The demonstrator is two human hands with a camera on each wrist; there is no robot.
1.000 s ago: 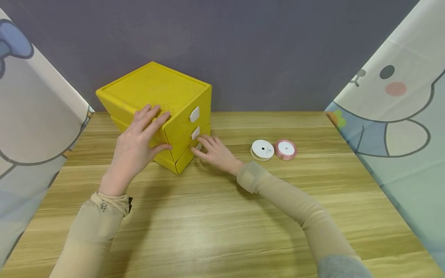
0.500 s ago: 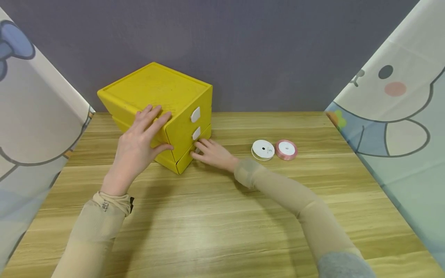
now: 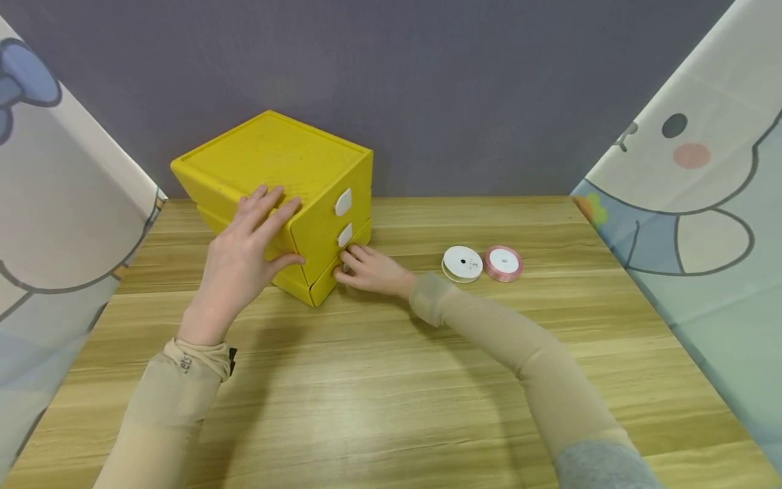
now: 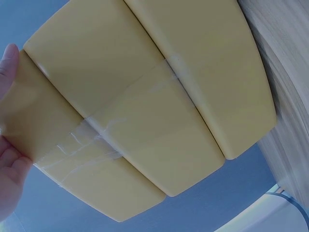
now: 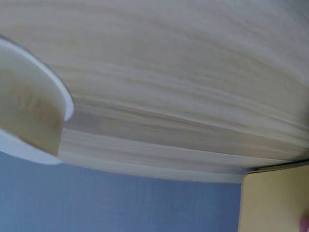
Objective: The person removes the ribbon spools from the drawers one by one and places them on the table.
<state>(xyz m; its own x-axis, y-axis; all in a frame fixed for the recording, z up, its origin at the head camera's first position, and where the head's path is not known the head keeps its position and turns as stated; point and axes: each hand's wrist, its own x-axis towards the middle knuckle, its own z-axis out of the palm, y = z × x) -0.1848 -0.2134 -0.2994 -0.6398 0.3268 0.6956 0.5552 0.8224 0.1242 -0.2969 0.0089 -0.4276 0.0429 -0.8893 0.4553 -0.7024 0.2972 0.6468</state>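
Now, left fingers (image 3: 276,217) spread against yellow cabinet (image 3: 275,153), right fingers (image 3: 354,257) pinching lowest handle (image 3: 346,268)

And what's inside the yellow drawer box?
I can't see inside: the walls and drawer fronts of the yellow drawer box cover whatever might be there. Outside, two white handles show clearly, while the right hand mostly hides the lowest handle.

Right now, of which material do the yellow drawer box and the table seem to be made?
The yellow drawer box is probably plastic with a satin finish: smooth, even faces and rounded corners, no grain. The table looks like wood or wood-print laminate, slightly glossy: long grain streaks and a pale reflection. Which one, I cannot tell.
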